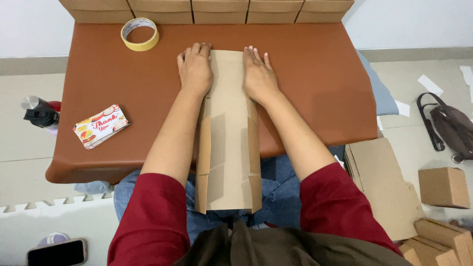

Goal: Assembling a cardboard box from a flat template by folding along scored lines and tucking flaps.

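Both my hands lie flat, palms down, fingers stretched away from me. My left hand (195, 68) presses on the left edge of a flat cardboard sheet (228, 133); my right hand (258, 75) presses on its right edge. Neither hand grips anything; both are spread open against the card.

The cardboard sheet runs long and narrow from under my hands toward me, its far end on the brown table (315, 83), its near end hanging off the table edge over my lap. Side flaps along both long edges are folded inward.

Farther out: a roll of yellowish tape (140, 34) lies flat on the table, far left of my left hand, well apart from it. A small stack of printed cards (100, 125) sits near the left edge of the table. A row of closed cardboard boxes (207, 11) lines the far edge.

Off the table, left: a dark bottle (39, 114) on the floor, a phone (57, 252) at near left. Right: flat cardboard pieces (384, 182), a small closed box (444, 187) and a dark bag (451, 127) on the floor.
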